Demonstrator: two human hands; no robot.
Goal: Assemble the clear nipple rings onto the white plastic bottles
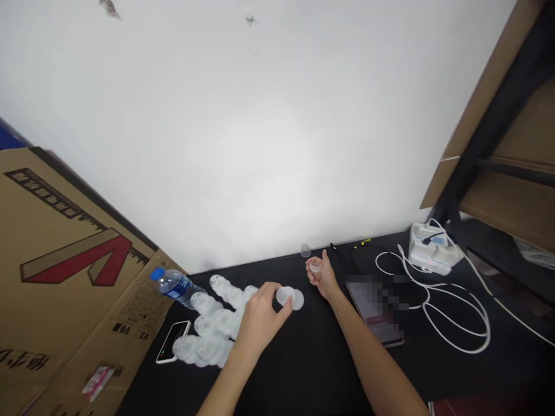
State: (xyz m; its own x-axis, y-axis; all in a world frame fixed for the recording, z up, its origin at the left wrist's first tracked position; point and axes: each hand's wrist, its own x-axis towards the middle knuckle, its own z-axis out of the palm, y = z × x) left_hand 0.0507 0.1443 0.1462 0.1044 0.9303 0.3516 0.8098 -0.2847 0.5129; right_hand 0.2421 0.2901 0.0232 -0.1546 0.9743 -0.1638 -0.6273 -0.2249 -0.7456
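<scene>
My left hand [260,312] pinches a small round translucent plastic cup [283,296] between thumb and fingers, just above the black table. Beside that cup, partly behind it, lies a pale round disc [298,300] that looks like a lid. My right hand [321,276] is curled around another small clear cup [315,267], its thumb pointing up. A third clear cup [306,250] stands on the table near the wall, just beyond my right hand. Left of my left hand, several translucent round containers [208,326] lie in overlapping rows, partly hidden by my hand and forearm.
A blue-capped water bottle [177,286] and a white-framed device [173,342] are at left, beside a large cardboard box [82,277]. On the right are a dark tablet-like device [375,315], white cables [455,294] and a power strip [433,248]. A white wall [269,144] borders the table.
</scene>
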